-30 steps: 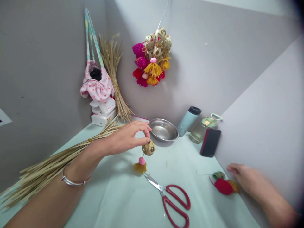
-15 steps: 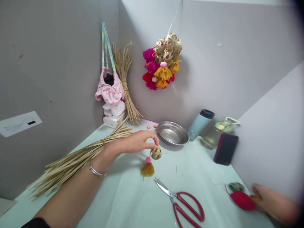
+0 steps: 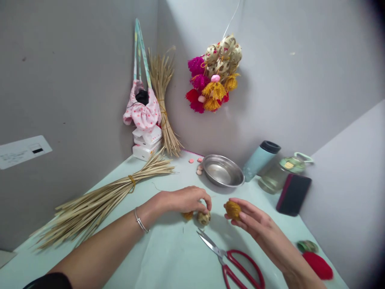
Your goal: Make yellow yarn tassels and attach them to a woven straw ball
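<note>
My left hand (image 3: 189, 199) is low over the table, thumb and fingertips pinched at the top of a small woven bamboo-strip ball (image 3: 204, 218). A mustard yarn tassel (image 3: 188, 216) peeks out below that hand, mostly hidden. To the right, my right hand (image 3: 255, 218) holds a small ball of mustard yarn (image 3: 232, 210) in its fingertips, raised off the table. Red-handled scissors (image 3: 224, 255) lie in front of both hands, blades slightly apart and pointing toward the woven ball.
Dry straw strips (image 3: 99, 204) lie bundled at left. A steel bowl (image 3: 224, 171), pink beads (image 3: 199, 168), a tumbler (image 3: 261, 160), a bottle (image 3: 272, 178) and a phone (image 3: 294, 194) stand behind. Red yarn (image 3: 318, 265) lies at right. Tasselled balls (image 3: 216, 74) hang on the wall.
My right hand has come from the far right to the middle, carrying the mustard yarn ball; the red yarn stays behind. My left hand and the woven ball have moved slightly nearer.
</note>
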Tool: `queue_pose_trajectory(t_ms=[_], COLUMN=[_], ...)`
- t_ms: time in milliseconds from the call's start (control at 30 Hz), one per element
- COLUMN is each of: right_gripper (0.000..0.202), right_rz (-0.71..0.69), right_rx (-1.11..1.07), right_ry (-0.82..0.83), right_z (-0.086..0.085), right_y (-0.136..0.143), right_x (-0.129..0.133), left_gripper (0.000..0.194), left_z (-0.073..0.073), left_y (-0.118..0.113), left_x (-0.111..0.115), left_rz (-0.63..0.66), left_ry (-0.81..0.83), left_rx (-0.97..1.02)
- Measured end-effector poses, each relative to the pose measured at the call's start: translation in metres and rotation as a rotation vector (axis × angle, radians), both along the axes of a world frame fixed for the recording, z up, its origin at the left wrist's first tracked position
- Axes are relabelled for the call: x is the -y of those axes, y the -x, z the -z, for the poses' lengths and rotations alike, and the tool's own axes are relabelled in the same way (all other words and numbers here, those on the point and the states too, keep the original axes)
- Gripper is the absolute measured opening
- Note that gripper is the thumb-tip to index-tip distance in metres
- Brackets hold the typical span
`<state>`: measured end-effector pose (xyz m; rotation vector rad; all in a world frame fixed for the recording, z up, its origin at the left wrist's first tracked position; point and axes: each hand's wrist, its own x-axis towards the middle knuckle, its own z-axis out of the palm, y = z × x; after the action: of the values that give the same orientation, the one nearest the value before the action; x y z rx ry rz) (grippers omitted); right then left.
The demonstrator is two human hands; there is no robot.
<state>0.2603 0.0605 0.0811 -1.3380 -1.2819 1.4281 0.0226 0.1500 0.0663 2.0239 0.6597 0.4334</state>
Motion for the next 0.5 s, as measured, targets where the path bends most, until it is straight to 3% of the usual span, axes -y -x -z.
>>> queue_pose_trajectory(t_ms=[100, 333, 500], right_gripper=[0.035, 0.033, 0.030], right_rz=[0.043, 0.078, 0.080], right_rx=[-0.102, -0.290, -0.314], right_ry=[0.061, 0.166, 0.181], right_z=[0.008, 0.009, 0.005], right_y=[0.000, 0.007, 0.012], right_x=[-0.002, -0.004, -0.002], left_gripper=[0.017, 0.021, 0.036], left_z=[0.001, 0.011, -0.002], left_y=[-0.003, -0.022, -0.024], left_x=[0.001, 0.009, 0.018], left_rz=[0.032, -0.093, -0.159], left_ry=[-0.087, -0.233, -0.184], left_rx=[-0.040, 0.075, 0.112])
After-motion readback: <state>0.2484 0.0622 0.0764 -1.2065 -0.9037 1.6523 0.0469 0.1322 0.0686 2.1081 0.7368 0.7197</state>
